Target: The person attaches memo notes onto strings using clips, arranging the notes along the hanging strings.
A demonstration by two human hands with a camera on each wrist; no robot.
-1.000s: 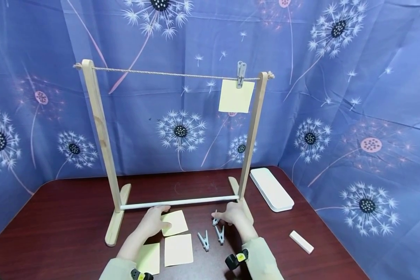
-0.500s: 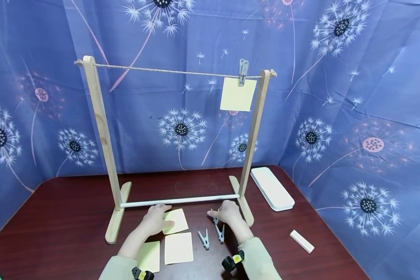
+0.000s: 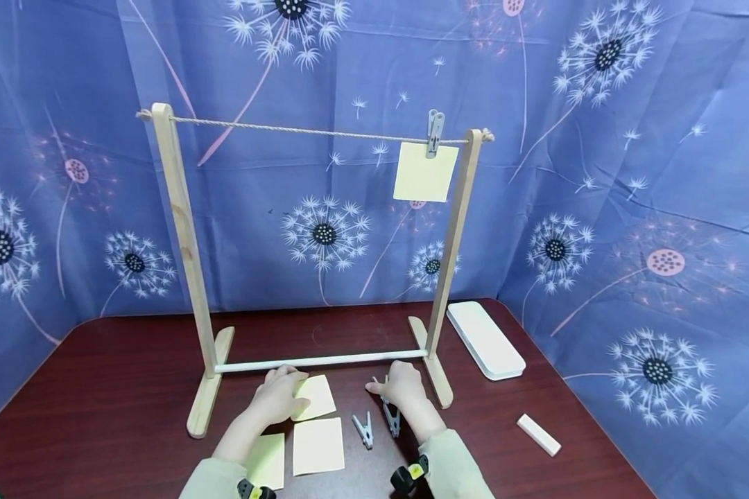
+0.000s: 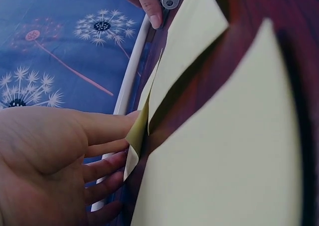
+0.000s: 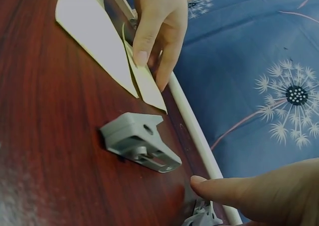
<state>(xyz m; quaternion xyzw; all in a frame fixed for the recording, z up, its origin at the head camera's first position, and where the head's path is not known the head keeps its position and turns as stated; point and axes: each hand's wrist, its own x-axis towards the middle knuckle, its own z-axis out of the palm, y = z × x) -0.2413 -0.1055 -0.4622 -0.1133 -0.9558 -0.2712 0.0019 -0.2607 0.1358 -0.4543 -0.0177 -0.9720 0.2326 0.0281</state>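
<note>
My left hand [image 3: 277, 396] pinches the left edge of a yellow paper square [image 3: 317, 398], which bends up at the thumb in the left wrist view. Two more squares, one pale [image 3: 318, 445] and one yellow [image 3: 267, 459], lie nearer me, the yellow one partly behind the left wrist. My right hand [image 3: 406, 386] is low over the farthest grey clothespin [image 5: 203, 214], its thumb stretched across it; I cannot tell whether the hidden fingers grip it. Two other clothespins lie nearer me: one [image 3: 392, 420] beside the right wrist, one [image 3: 363, 430] to its left.
A wooden stand [image 3: 184, 229] carries a rope [image 3: 287, 129], from which another yellow square [image 3: 426, 177] hangs by a grey clothespin [image 3: 435, 134] near the right post. Its white crossbar [image 3: 331, 360] runs just beyond both hands. A white case [image 3: 485, 339] and a white block [image 3: 539, 434] lie at right.
My right hand has shifted left, its thumb now across the farthest clothespin. My left hand stays at the yellow square, with hardly any movement. The head view has shifted slightly.
</note>
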